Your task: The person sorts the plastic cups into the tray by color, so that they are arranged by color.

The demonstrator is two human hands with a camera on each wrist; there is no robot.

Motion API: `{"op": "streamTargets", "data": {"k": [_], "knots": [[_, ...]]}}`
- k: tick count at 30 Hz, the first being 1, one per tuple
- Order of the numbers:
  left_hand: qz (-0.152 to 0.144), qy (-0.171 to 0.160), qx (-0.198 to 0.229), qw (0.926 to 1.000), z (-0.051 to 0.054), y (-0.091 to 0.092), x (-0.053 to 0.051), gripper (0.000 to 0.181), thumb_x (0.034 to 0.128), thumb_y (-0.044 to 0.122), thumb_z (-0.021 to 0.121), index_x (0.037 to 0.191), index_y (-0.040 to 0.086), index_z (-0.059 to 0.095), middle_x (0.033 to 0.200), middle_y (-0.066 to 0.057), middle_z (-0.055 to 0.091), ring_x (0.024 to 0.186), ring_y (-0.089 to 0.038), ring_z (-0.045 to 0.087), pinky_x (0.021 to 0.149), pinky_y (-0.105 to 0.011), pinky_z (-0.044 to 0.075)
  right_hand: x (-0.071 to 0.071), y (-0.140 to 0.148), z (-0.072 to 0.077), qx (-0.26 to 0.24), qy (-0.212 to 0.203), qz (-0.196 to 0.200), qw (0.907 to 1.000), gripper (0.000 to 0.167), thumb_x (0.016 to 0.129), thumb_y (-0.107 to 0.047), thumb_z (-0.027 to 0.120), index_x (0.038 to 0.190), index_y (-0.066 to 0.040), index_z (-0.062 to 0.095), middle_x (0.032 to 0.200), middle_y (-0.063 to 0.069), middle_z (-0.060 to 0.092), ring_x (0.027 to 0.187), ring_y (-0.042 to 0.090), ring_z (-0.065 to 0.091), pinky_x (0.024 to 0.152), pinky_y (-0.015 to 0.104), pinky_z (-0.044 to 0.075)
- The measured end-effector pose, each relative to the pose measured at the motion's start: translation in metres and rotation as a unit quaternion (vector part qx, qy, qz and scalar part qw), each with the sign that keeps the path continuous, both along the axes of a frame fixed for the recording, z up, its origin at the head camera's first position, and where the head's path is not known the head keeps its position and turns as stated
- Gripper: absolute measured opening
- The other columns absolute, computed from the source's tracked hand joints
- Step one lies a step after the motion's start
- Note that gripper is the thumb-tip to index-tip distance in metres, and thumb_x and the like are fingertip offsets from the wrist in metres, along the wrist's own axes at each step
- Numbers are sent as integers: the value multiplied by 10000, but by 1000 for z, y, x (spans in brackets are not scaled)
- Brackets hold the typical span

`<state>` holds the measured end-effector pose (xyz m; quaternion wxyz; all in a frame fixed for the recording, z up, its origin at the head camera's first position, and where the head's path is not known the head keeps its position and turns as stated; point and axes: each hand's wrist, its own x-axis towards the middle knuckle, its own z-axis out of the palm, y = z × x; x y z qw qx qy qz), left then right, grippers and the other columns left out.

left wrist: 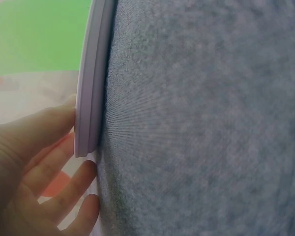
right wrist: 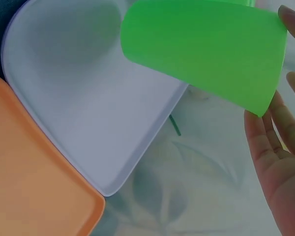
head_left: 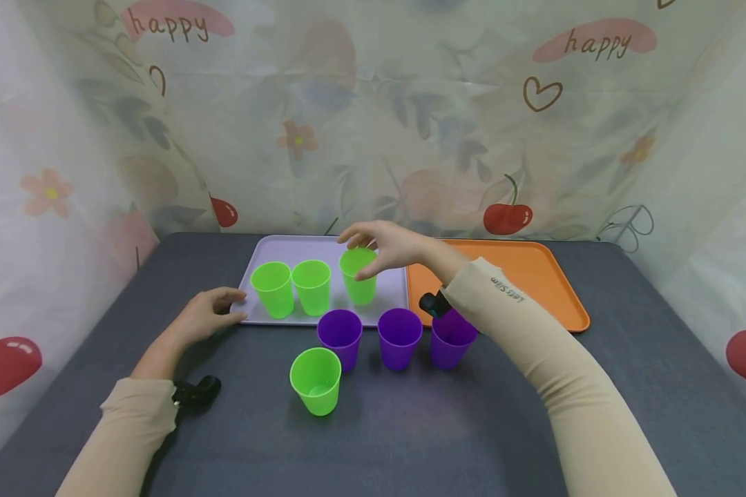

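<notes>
The fingers of our right hand (head_left: 388,247) grip a green cup (head_left: 360,288) by its rim, presumably keeping it upright, while our left hand's pinch the lavender tray (head_left: 391,297), likely steadying it.

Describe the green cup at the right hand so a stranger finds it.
On the dark table, find the lilac tray, left of the orange tray. Among the three green cups there, pick the rightmost cup, set apart by a gap and the right hand at its rim.
</notes>
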<state>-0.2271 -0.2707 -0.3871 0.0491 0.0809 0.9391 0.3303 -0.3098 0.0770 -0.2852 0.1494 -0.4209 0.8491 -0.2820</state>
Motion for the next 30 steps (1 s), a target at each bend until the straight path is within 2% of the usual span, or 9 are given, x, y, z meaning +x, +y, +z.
{"op": "streamTargets", "data": {"k": [12, 30], "knots": [[-23, 14, 1, 10000, 0, 0, 0, 475, 870, 219, 654, 1261, -20, 531, 1271, -244, 560, 1208, -432, 498, 998, -551, 396, 0, -12, -7, 369, -52, 74, 9993, 663, 728, -165, 783, 1314, -98, 480, 1270, 140, 582, 1178, 282, 540, 1026, 386, 420], [-2, -31, -43, 10000, -1, -1, -1, 483, 871, 238, 652, 1271, -3, 528, 1283, -237, 553, 1219, -432, 487, 1007, -565, 380, -4, -18, -14, 465, -217, 245, 9984, 683, 734, -170, 780, 1331, -84, 458, 1283, 150, 569, 1186, 288, 532, 1032, 423, 418]]}}
